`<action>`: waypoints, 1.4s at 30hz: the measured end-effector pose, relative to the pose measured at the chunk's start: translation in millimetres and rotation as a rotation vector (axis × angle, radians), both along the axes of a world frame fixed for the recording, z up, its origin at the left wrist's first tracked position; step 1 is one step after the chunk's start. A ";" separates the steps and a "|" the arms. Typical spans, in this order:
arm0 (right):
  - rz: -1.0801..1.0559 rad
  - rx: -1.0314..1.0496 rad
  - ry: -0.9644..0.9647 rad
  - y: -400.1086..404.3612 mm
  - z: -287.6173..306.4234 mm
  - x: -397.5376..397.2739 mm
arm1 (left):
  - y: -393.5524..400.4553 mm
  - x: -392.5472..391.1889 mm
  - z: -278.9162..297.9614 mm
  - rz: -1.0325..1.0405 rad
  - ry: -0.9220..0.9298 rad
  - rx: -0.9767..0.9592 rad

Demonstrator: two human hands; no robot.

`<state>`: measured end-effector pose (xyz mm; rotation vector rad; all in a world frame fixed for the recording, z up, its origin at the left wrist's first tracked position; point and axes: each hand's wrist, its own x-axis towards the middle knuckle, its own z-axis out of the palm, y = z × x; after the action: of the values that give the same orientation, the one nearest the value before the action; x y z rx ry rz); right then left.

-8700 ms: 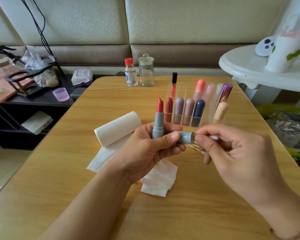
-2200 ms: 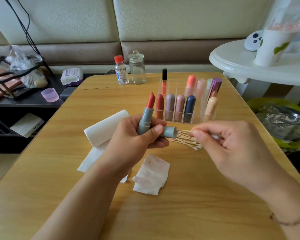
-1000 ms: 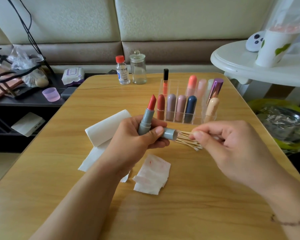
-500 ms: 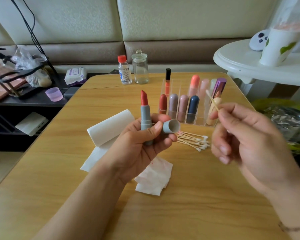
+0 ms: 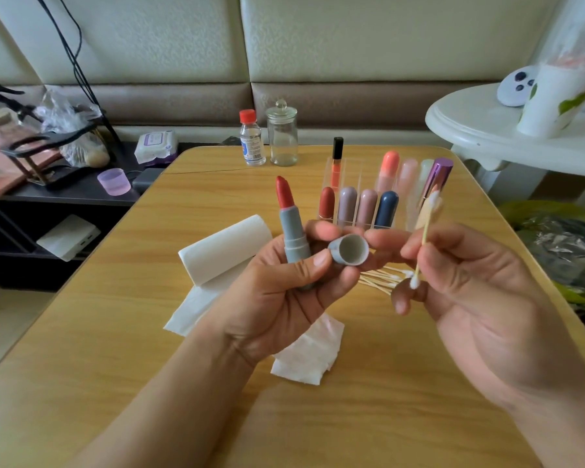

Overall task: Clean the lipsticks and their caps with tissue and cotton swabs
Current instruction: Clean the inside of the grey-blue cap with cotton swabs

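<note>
Organizer (image 5: pixel 365 184): capped lipsticks | left hand (image 5: pixel 284 292) grips lipstick (image 5: pixel 289 221), seemingly empty cap (image 5: pixel 349 249) | right hand (image 5: pixel 480 298) pinches swab (image 5: pixel 425 238)

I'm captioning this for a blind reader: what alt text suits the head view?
A left hand holds an open red lipstick upright along with its grey cap, while the right hand pinches a cotton swab beside the cap. Behind, on the wooden table, stands a clear organizer of lipsticks.

Blue print on the small bottle (image 5: pixel 252 143) label, purple label on the wipes pack (image 5: pixel 156 145), neither legible
</note>
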<state>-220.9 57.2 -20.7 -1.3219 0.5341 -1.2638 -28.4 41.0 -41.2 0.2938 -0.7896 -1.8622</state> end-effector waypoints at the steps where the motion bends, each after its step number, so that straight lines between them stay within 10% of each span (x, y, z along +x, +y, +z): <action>1: -0.009 -0.009 0.008 0.0 -0.3 0.6 | 0.0 0.3 -0.3 -0.003 0.008 -0.014; 33: -0.117 -0.206 0.099 4.8 -1.3 6.0 | -1.7 0.7 -4.3 -0.103 0.092 0.000; 42: -0.433 -0.491 0.466 4.3 -3.5 -1.2 | 0.3 -1.0 -1.7 -0.127 0.083 0.063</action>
<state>-222.1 61.5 -24.3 -2.0144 0.9116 -1.5004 -29.4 41.3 -42.9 0.2091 -0.7076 -2.0079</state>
